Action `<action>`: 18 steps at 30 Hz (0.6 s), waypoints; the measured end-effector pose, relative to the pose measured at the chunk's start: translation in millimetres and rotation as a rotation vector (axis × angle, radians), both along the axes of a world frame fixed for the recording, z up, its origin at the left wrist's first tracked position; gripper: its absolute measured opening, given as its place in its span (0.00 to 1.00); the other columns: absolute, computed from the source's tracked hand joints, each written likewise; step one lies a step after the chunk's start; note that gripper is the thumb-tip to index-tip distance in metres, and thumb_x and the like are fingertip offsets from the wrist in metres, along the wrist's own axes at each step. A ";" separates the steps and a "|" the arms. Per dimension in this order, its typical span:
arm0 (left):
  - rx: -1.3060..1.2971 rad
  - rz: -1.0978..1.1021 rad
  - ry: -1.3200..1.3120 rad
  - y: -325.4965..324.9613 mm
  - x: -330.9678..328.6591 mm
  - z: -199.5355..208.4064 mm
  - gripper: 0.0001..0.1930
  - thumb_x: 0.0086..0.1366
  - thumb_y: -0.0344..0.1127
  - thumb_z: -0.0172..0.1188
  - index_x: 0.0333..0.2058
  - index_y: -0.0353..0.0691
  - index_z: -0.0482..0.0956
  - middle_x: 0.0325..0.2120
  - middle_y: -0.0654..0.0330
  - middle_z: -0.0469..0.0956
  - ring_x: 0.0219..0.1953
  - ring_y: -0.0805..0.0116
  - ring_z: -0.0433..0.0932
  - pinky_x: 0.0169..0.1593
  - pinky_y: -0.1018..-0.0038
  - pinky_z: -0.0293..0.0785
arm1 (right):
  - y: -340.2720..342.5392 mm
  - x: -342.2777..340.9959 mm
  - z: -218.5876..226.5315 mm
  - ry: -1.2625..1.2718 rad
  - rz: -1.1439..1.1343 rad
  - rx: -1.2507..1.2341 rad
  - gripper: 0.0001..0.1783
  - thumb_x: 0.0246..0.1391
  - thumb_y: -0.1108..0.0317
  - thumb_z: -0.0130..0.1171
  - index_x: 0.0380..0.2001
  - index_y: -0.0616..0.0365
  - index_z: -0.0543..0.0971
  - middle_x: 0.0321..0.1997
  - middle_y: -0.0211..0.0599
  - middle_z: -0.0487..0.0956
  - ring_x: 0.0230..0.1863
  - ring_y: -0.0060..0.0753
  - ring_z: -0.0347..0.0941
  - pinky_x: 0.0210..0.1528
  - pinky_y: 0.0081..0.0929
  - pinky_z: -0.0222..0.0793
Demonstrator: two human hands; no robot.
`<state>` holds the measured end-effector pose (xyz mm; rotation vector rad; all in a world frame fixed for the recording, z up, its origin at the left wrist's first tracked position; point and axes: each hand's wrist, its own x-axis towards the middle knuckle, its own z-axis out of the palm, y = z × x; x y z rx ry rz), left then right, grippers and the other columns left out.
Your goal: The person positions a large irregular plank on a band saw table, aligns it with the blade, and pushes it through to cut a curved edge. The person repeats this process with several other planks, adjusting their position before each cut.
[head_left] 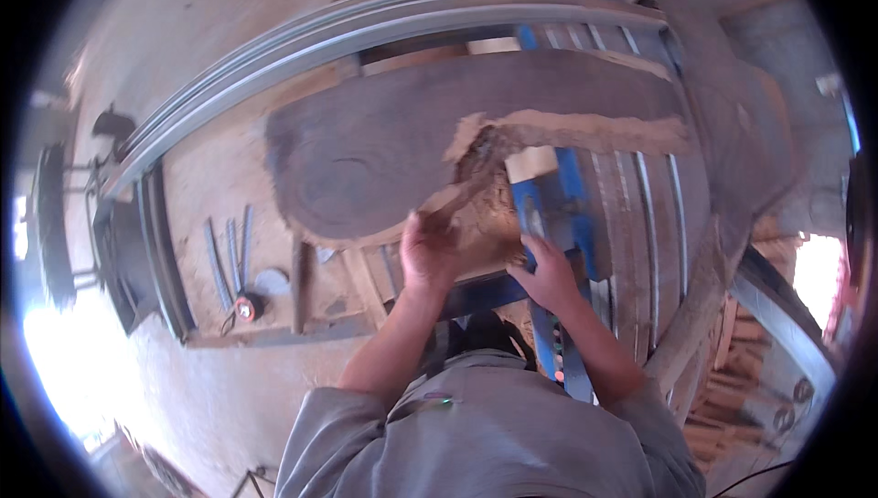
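Observation:
A large dark wooden slab (366, 146) with a pale, ragged near edge lies across the middle of the work frame. My left hand (432, 253) is at the slab's broken near edge, its thumb pointing up. Blur smears its fingers, and I cannot tell whether they grip the edge. Lower and to the right, my right hand (551, 277) is beside a blue metal part (590, 246) of the frame. Its thumb and forefinger are apart, and I see nothing held between them.
A long metal rail (393, 27) curves along the far side. Thin metal strips (229, 256) and a red-and-black tape measure (245, 308) lie at the left. Ribbed metal bars (649, 224) run at the right. Wood pieces (732, 388) are stacked at the lower right.

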<state>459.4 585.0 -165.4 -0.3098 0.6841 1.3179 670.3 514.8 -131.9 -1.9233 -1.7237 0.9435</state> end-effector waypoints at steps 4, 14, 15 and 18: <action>0.067 0.012 -0.016 3.1 1.7 10.4 0.10 0.65 0.42 0.58 0.32 0.44 0.82 0.36 0.61 0.83 0.44 0.63 0.78 0.50 0.62 0.74 | 89.2 11.3 55.3 -0.417 0.110 0.401 0.37 0.40 0.62 0.73 0.55 0.61 0.71 0.60 0.49 0.68 0.64 0.51 0.61 0.67 0.44 0.55; 0.116 -0.083 0.213 -3.4 1.2 76.6 0.14 0.65 0.41 0.61 0.44 0.39 0.78 0.46 0.56 0.80 0.49 0.62 0.78 0.44 0.72 0.79 | 187.2 31.8 32.8 -0.635 0.270 0.729 0.22 0.45 0.69 0.57 0.47 0.61 0.72 0.53 0.44 0.70 0.60 0.46 0.63 0.66 0.44 0.54; 0.084 -0.091 0.230 -1.1 2.0 82.3 0.15 0.65 0.41 0.60 0.45 0.38 0.77 0.45 0.56 0.80 0.48 0.62 0.78 0.42 0.74 0.80 | 189.1 35.4 39.7 -0.659 0.285 0.745 0.20 0.47 0.69 0.55 0.46 0.61 0.73 0.51 0.43 0.72 0.58 0.46 0.66 0.63 0.43 0.58; 0.081 -0.054 0.308 3.3 2.0 95.6 0.16 0.66 0.42 0.60 0.47 0.37 0.77 0.47 0.56 0.79 0.48 0.62 0.79 0.41 0.73 0.80 | 196.3 38.8 36.2 -0.617 0.274 0.887 0.18 0.47 0.68 0.55 0.43 0.61 0.75 0.49 0.44 0.74 0.54 0.46 0.69 0.59 0.42 0.64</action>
